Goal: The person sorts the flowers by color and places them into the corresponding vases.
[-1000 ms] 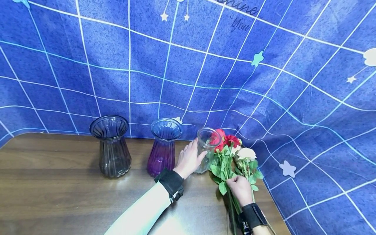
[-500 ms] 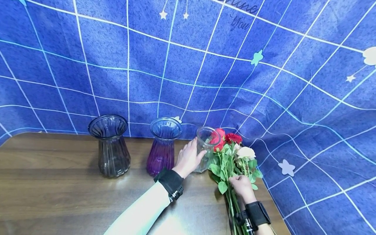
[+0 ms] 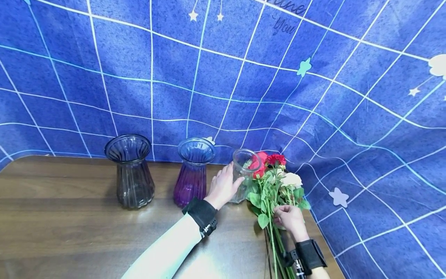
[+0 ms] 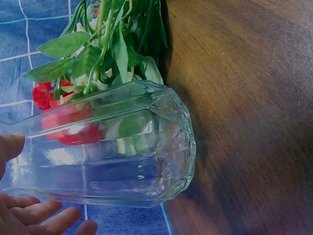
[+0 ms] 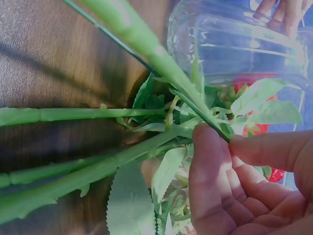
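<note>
In the head view my left hand [image 3: 223,186] holds the clear glass vase [image 3: 239,197] from its left side, thumb across the front. The left wrist view shows thumb and fingers on either side of the vase's upper part. Just right of it lies a bunch of flowers with red blooms [image 3: 276,159], a white bloom [image 3: 291,179] and green leaves. My right hand [image 3: 290,220] is over the stems. In the right wrist view its thumb and forefinger pinch a thin dark green stem [image 5: 210,123], beside thicker light green stems [image 5: 78,114].
A purple-blue glass vase [image 3: 191,182] stands left of my left hand, and a smoky grey vase [image 3: 134,186] farther left. All stand on a brown wooden table [image 3: 69,232]. A blue cloth [image 3: 174,85] with white grid lines hangs behind and along the right.
My right hand has shifted slightly right, and the stems and red bloom near it have moved a little. The left hand stays on the clear vase.
</note>
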A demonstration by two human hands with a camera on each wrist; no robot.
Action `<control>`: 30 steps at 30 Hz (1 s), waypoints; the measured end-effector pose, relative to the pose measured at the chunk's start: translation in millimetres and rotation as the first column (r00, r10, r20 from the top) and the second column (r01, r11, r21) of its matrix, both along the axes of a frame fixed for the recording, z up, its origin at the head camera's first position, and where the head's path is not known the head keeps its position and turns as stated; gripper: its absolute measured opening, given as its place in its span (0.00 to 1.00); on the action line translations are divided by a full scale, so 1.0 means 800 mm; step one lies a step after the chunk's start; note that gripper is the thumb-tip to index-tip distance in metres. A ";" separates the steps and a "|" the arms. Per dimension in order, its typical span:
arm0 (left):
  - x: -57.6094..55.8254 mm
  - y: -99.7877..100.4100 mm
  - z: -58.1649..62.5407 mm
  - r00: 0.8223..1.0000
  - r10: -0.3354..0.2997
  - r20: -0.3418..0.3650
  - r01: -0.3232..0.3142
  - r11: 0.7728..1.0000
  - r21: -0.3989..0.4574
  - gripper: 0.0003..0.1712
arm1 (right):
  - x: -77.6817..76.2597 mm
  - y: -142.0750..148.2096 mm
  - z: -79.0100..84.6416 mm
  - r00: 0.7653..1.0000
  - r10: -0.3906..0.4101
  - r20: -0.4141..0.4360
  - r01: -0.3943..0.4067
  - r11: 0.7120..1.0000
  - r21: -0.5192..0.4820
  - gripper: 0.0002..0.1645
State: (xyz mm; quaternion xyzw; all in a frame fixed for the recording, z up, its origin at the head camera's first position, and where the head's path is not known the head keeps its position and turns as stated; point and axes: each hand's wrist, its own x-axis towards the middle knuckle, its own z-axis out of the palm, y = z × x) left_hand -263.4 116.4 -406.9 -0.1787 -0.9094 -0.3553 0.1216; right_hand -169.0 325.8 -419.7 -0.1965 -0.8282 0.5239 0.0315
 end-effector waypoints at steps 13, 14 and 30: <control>0.000 0.001 -0.001 1.000 0.012 0.005 -0.012 1.000 0.005 0.37 | 0.006 0.001 0.012 0.997 -0.034 -0.067 0.035 0.999 0.009 0.13; 0.000 0.001 -0.002 1.000 0.014 0.002 -0.014 1.000 0.001 0.37 | 0.006 0.001 0.014 0.996 -0.039 -0.084 0.042 0.998 0.043 0.13; -0.001 0.002 -0.004 1.000 0.014 0.006 -0.014 1.000 0.010 0.37 | 0.007 0.002 0.072 0.944 -0.082 -0.320 0.176 0.945 0.277 0.11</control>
